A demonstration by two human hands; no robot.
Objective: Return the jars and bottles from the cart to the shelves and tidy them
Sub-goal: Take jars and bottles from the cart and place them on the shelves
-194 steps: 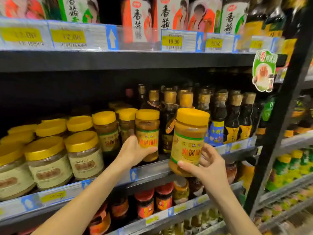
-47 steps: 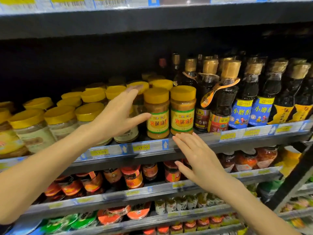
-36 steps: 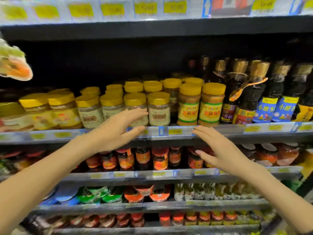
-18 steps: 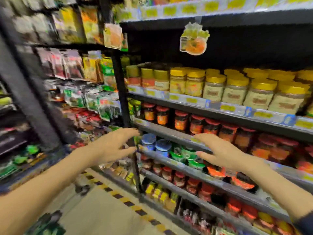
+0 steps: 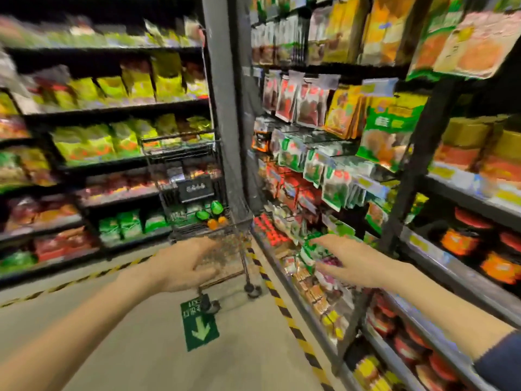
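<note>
Aisle shelves (image 5: 462, 280) flank the cart (image 5: 194, 190), where green and orange items (image 5: 215, 208) look unshelved, and my left hand (image 5: 180, 266) and right hand (image 5: 352, 261) hover empty, fingers relaxed.

View swings left: jar shelf (image 5: 462, 182) now at right edge, blurred. Cart (image 5: 194, 193) enters frame centre. Right hand (image 5: 352, 261) no longer holds yellow-lid jar; w/ left hand (image 5: 180, 266) it now sits lower centre, both empty, fingers loose.

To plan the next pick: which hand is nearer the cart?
The left hand: it overlaps the lower basket of the cart in the view, while the right hand is off to the side, before the shelf packets.
</note>
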